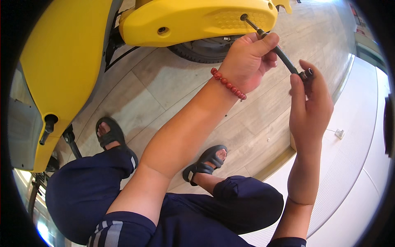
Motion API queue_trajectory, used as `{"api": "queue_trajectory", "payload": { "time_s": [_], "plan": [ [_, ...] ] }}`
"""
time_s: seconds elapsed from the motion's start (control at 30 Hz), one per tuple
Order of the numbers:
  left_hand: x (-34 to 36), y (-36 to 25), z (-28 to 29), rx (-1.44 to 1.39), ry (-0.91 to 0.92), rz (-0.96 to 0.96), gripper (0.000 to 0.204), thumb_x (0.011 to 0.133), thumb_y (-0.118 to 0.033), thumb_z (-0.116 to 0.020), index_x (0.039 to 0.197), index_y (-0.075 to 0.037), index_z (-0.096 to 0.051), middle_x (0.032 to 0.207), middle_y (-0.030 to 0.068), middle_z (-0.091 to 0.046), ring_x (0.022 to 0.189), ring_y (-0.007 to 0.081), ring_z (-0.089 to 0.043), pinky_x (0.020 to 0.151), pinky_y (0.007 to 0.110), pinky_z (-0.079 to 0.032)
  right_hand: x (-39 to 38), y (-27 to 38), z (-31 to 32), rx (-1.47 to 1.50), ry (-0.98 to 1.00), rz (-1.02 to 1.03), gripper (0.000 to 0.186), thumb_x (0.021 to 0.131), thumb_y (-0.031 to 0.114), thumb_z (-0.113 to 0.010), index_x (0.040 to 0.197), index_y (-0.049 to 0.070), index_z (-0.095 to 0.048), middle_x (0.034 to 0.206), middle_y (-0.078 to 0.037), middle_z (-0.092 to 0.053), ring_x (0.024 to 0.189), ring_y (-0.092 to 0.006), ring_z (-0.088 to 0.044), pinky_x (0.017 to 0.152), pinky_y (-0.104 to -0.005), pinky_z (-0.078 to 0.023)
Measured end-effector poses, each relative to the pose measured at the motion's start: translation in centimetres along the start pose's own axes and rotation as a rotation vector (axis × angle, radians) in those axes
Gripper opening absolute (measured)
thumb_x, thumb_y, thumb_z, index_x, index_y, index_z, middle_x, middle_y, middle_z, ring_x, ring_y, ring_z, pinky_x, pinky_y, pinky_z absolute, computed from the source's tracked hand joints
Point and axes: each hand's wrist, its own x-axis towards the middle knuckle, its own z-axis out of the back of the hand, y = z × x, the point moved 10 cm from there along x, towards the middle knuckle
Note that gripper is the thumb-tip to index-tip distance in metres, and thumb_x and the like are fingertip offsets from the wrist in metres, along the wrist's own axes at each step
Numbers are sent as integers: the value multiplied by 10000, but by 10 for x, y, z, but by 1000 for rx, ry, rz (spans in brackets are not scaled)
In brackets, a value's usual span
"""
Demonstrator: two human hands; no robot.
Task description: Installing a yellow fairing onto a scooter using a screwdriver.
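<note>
screwdriver (275, 47) — thin black shaft, slanting | tip in yellow fender (193, 20) hole | fender above floor

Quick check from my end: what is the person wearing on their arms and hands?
Both hands, left hand and right hand, are bare, no gloves. A bracelet of red beads circles the left wrist. Forearms are uncovered; dark navy short sleeves with light stripes show at the lower edge.

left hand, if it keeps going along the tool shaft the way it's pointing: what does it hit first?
Most likely the yellow panel. The left hand grips the black tool, whose tip sits at a hole in that panel. Depth is unclear, but nothing else shows in that line.
</note>
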Motion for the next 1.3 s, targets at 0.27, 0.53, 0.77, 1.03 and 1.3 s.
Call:
{"api": "queue_trajectory", "payload": {
  "time_s": [0.27, 0.53, 0.77, 1.03, 1.3],
  "plan": [
    [-7, 0, -13, -81, 44, 73, 151, 911, -255, -649, 889, -109, -620, 828, -1, -637, 709, 83, -551, 715, 246, -445, -32, -63, -63, 1455, 338, -969, 320, 971, 219, -514, 1153, -41, -556, 773, -87, -626, 628, -149, -610, 639, -251, -526],
    [0, 3, 4, 40, 43, 13, 161, 938, -247, -607, 949, -87, -616, 924, 25, -645, 734, 81, -576, 711, 250, -473, 2, -8, -14, -45, 122, -54, 303, 966, 233, -555, 881, -33, -672, 751, -68, -613, 608, -125, -563, 547, -232, -420],
    [-5, 4, -3, -9, -15, 52, 194, 935, -279, -609, 915, -87, -630, 818, 3, -641, 690, 73, -570, 685, 256, -481, -24, -44, -58, 1197, 380, -897, 317, 962, 254, -563, 1046, -45, -628, 709, -51, -599, 525, -128, -541, 527, -246, -447],
    [1, 5, 1, -11, 81, 29, 197, 931, -274, -613, 932, -77, -634, 859, 20, -657, 733, 81, -589, 735, 268, -485, 6, -8, -5, -11, 56, -109, 273, 939, 187, -594, 1090, -40, -605, 695, -67, -600, 561, -142, -593, 540, -251, -487],
    [-6, -4, -9, 23, 45, 24, 186, 946, -241, -583, 940, -67, -649, 857, 17, -650, 794, 104, -586, 766, 278, -467, -19, -48, -48, 1018, 174, -737, 305, 983, 232, -521, 1090, -43, -594, 719, -54, -595, 514, -120, -541, 499, -219, -452]
  ]
}}
